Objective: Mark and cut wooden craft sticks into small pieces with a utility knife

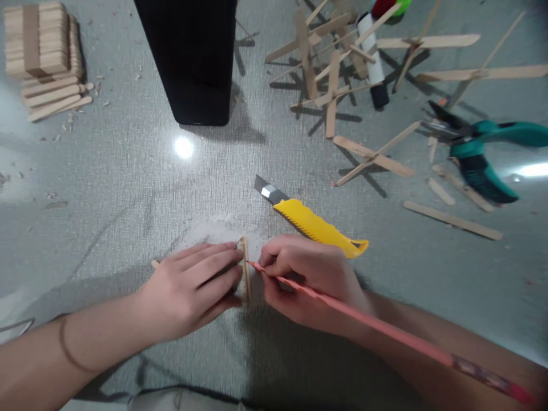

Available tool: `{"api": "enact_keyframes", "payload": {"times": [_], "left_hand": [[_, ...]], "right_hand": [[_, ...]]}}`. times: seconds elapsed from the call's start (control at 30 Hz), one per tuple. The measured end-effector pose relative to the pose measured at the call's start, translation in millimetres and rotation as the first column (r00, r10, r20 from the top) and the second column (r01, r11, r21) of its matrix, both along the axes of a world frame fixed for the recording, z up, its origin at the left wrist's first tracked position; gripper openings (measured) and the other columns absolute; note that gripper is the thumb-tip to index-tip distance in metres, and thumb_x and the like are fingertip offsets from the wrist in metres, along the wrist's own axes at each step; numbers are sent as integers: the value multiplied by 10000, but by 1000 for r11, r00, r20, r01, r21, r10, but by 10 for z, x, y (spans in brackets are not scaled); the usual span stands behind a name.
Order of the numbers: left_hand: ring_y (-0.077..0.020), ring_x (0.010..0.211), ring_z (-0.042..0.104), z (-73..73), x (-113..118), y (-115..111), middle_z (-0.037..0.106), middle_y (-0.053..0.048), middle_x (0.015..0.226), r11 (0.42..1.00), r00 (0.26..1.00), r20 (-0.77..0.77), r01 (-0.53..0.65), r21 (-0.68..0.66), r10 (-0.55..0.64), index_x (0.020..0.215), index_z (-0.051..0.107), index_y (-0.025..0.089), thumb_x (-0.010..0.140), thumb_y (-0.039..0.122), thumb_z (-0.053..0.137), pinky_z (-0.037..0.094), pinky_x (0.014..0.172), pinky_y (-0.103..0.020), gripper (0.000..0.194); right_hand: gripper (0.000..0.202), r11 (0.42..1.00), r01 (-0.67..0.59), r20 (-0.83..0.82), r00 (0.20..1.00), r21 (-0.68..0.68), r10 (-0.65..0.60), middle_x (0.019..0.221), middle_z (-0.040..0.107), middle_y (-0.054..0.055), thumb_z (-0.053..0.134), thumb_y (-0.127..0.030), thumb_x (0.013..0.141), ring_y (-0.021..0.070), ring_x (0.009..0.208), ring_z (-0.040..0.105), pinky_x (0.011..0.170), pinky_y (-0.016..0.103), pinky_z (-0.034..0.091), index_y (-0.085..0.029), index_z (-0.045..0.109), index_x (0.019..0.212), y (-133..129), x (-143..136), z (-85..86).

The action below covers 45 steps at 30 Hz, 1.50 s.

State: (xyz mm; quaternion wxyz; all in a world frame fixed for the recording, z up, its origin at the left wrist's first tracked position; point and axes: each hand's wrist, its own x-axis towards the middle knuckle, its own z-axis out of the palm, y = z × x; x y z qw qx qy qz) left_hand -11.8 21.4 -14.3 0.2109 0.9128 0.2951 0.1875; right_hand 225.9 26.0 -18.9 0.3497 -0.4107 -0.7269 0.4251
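Observation:
My left hand (194, 285) lies over the table with its fingers together, their tips holding a narrow wooden strip (245, 274) with small marks along it. The end of a craft stick (155, 264) pokes out on the far side of that hand; the rest is hidden beneath it. In a pinch, my right hand (303, 279) holds a long pink pencil (363, 317), its point touching or very close to the strip's right edge. Just beyond my right hand rests a yellow utility knife (319, 225) with its blade out.
A dark, upright-looking device (197, 63) stands at the back. Bundled craft sticks (38, 43) lie at the far left. Crossed-stick pieces (372, 157), a white tube with black ends (371, 57) and teal-handled pliers (479, 148) occupy the right. A loose stick (451, 220) lies below the pliers.

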Motion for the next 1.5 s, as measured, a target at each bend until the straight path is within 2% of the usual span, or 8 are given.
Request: {"api": "enact_keyframes", "payload": {"times": [1.5], "left_hand": [[-260,1246,639,-6,-10,-14,678,-123,1287,1000,1000,-7,1,4,0,1155,657,97,905,327,724,580,1055,-417,346]], "right_hand": [[252,1000,1,-4,1000,14,-1,765,638,-20,601,-35,729,118,619,596,559,231,490,-239,457,762,4,-4,-12]]}}
